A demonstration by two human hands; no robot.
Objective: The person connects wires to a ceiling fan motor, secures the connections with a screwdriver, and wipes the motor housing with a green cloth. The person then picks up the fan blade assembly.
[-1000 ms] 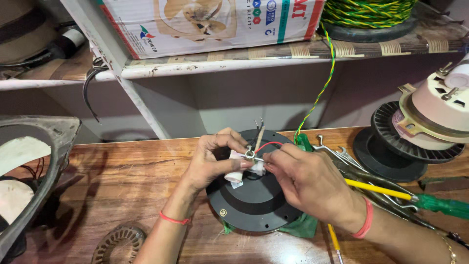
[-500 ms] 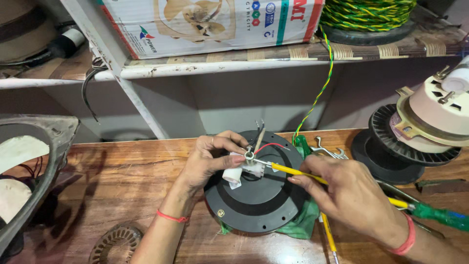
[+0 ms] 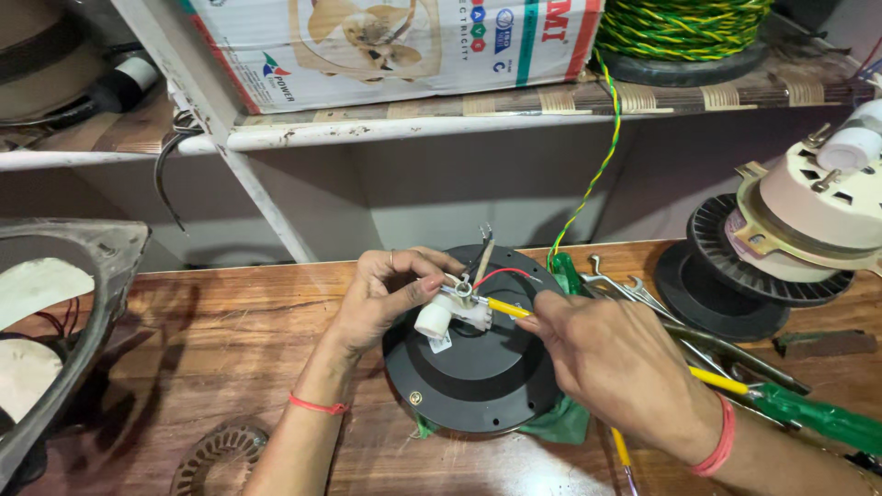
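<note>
A person works at a wooden bench (image 3: 211,367), seen from above. The left hand (image 3: 386,294) pinches a small white plastic part (image 3: 439,317) on top of a round black motor housing (image 3: 473,367) lying flat on the bench. The right hand (image 3: 611,363) is closed around a yellow-shafted screwdriver (image 3: 505,308), its tip at the part; the handle is hidden inside the fist. A green cloth (image 3: 560,422) shows only partly beneath the housing. On the shelf above, a white cardboard box (image 3: 404,46) with a fan picture and coloured stripes is cut off at the top, beside a spool of green-yellow wire (image 3: 680,28).
</note>
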